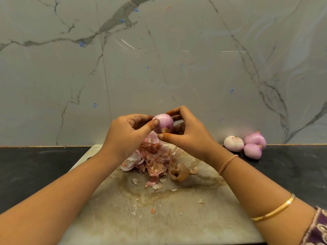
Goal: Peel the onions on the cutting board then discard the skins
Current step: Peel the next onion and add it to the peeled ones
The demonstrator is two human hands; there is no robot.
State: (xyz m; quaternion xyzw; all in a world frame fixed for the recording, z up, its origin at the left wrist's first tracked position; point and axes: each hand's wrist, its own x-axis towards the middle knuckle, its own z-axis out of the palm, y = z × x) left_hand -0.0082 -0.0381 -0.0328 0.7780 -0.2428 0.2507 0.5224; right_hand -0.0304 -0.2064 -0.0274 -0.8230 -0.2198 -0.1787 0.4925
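Pink peeled onion (163,123) held up between both hands: left hand (130,134) and right hand (187,133) pinch it with curled fingers; loose skins (155,160) lie below them on the cutting board (177,218).

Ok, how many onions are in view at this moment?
4. The held onion is gripped by left hand and right hand over the cutting board. On the counter at right: pale onion, rear onion, front onion. The skin pile may hide more.
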